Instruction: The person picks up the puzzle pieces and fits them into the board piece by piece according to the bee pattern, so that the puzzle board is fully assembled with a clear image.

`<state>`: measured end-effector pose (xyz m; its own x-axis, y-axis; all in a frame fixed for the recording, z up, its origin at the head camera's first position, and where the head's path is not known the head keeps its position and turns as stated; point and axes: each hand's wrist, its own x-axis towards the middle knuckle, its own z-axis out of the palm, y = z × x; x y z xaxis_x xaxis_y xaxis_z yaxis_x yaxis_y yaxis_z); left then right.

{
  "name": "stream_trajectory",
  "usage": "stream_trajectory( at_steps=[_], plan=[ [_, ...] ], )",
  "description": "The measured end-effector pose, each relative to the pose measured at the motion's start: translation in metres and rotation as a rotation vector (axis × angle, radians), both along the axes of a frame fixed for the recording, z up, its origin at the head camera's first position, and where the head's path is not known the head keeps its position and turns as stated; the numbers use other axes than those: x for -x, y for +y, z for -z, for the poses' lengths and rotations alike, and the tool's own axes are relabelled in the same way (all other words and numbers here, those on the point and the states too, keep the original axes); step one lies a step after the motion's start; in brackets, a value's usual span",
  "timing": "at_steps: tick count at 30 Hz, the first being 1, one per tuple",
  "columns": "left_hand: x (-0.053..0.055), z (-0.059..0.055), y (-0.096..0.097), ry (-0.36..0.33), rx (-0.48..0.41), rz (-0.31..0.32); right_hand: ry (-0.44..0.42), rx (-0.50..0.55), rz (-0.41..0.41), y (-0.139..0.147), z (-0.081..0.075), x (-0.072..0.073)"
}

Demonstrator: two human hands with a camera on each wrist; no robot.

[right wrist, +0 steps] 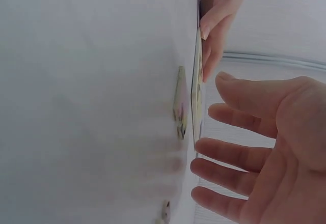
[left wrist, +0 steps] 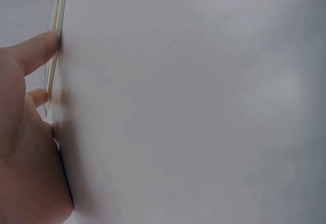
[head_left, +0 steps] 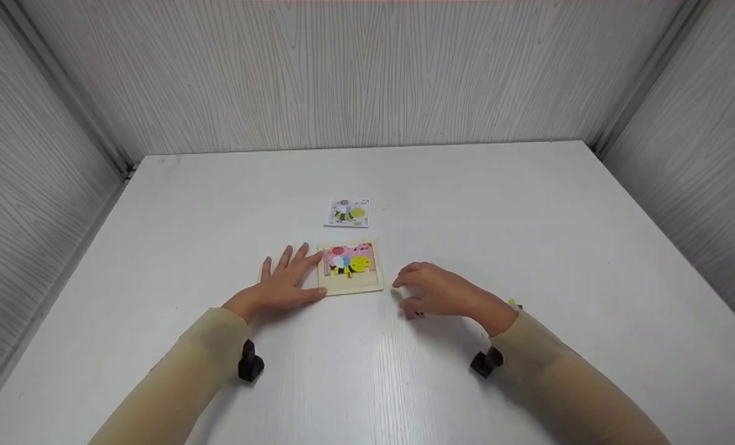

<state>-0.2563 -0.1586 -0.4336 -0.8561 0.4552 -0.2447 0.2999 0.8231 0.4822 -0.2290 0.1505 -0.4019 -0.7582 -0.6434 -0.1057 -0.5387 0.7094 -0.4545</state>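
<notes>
A square wooden puzzle board [head_left: 352, 286] lies on the table, its upper part filled with a bee picture on pink and its lower strip bare wood. My left hand [head_left: 287, 287] lies flat with spread fingers, thumb and index finger touching the board's left side. To the right of the board, my right hand [head_left: 438, 292] hovers with loosely bent fingers and nothing between them. Below it lies a puzzle piece [right wrist: 180, 102], partly hidden by the hand in the head view. A second small piece [head_left: 515, 304] peeks out beside the right wrist.
Behind the board lies a square card [head_left: 347, 213] with a similar bee picture. The white table [head_left: 466, 204] is bounded by grey wood-grain panels [head_left: 367, 74] at the back and sides. A black wrist mount [head_left: 251, 363] hangs under each sleeve.
</notes>
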Motion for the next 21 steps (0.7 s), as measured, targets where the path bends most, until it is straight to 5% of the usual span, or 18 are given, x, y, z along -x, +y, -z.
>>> stream_trajectory(
  at_steps=[10, 21],
  plan=[
    [0.0, 0.0, 0.002, 0.0, 0.015, -0.003, 0.089, -0.023, 0.031, 0.016, 0.003, -0.017],
    [0.0, -0.001, 0.001, 0.004, 0.01, -0.004, 0.056, -0.005, 0.02, 0.019, 0.004, -0.021]
  ],
)
